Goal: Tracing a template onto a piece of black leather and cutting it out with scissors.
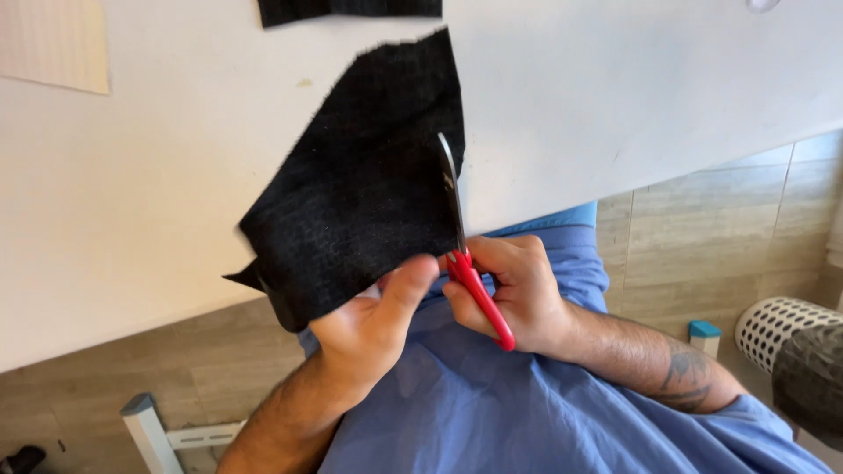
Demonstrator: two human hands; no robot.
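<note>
Cloth [360,193] pinched by left hand [373,329]; right hand [518,290] grips scissors [461,237] — thumb near blades risks a nick.

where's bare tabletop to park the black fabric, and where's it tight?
Bare white table left of the black fabric, below the beige sheet in the far left corner. Also bare right of the scissors, out to the table edge. Crowded at the near edge: left hand pinches the fabric, right hand grips the scissors. Another dark strip lies at the far edge.
</note>
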